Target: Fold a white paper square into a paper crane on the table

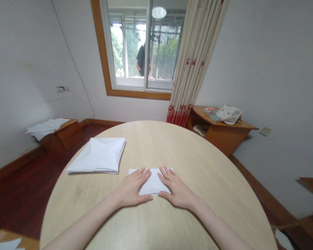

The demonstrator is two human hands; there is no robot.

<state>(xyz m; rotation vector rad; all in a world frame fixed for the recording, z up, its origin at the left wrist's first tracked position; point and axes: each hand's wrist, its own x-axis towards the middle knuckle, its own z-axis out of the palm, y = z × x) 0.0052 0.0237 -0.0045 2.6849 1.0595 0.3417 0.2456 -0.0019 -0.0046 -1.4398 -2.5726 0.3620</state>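
Folded white paper (pixel 152 182), small and rectangular, lies flat near the front edge of a round, pale wood-grain table (pixel 198 166). Left hand (pixel 131 189) and right hand (pixel 176 189) press on it, palms down, fingers spread, gripping nothing. Farther left sits a stack of creased white sheets (pixel 97 155).

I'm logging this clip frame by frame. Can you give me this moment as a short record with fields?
Surface: round wooden table
Left hand: left hand flat, palm down on folded white paper
Right hand: right hand flat on the same paper
Nearby: stack of white sheets to the left, apart from the hands
Background: window, curtain
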